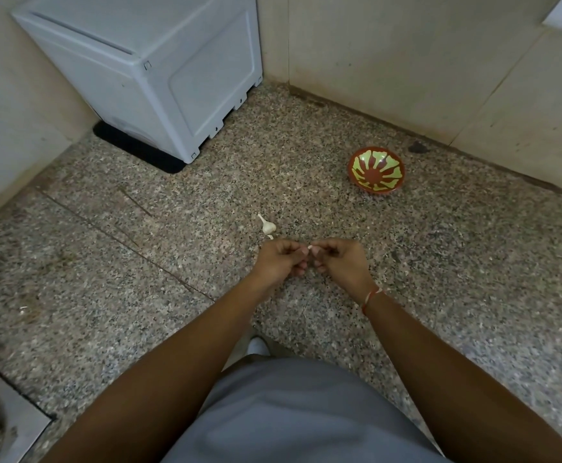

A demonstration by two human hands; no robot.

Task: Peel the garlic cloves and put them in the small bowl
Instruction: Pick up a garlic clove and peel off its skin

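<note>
We pinch one garlic clove (310, 247) between our left hand (281, 259) and right hand (341, 260), held together at centre for peeling. The garlic bulb (268, 226) lies just beyond on the floor (139, 262); the small bowl (376, 170) waits at two o'clock.

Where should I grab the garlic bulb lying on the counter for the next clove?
Probably the garlic bulb's round body, pinched across from above. It lies on its side on the speckled counter with the thin stalk pointing up-left; the stalk looks too slim and brittle to hold well.
</note>
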